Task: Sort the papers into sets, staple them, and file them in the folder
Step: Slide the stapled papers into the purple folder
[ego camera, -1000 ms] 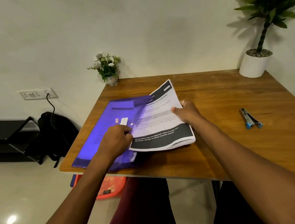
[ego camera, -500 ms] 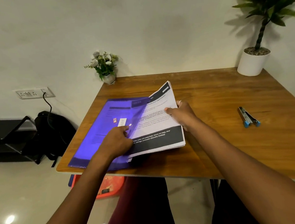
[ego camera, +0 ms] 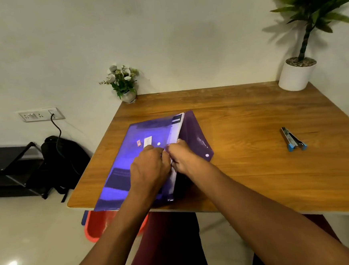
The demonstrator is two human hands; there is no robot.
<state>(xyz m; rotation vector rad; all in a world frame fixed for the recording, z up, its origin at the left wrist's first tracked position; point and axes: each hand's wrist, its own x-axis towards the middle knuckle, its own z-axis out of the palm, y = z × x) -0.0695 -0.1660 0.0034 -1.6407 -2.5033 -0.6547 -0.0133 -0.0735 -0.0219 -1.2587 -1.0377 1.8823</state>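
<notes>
A translucent purple folder (ego camera: 129, 156) lies on the left part of the wooden table (ego camera: 245, 168). Its flap (ego camera: 192, 135) lies open to the right. The stack of papers (ego camera: 176, 128) is almost wholly inside, with only a white strip and a dark header showing along the folder's mouth. My left hand (ego camera: 149, 167) holds the folder's front sheet at the opening. My right hand (ego camera: 184, 156) pinches the papers' edge at the same spot, touching the left hand. A blue-tipped stapler (ego camera: 292, 138) lies far to the right.
A small flower pot (ego camera: 125, 84) stands at the table's back left corner and a white potted plant (ego camera: 296, 72) at the back right. Below the near left edge sits a red bin (ego camera: 97, 224). A black backpack (ego camera: 61, 160) rests by the wall.
The papers have slid left into the folder and now show only a thin strip. My right hand moved left to meet my left hand. The flap now lies open on the right.
</notes>
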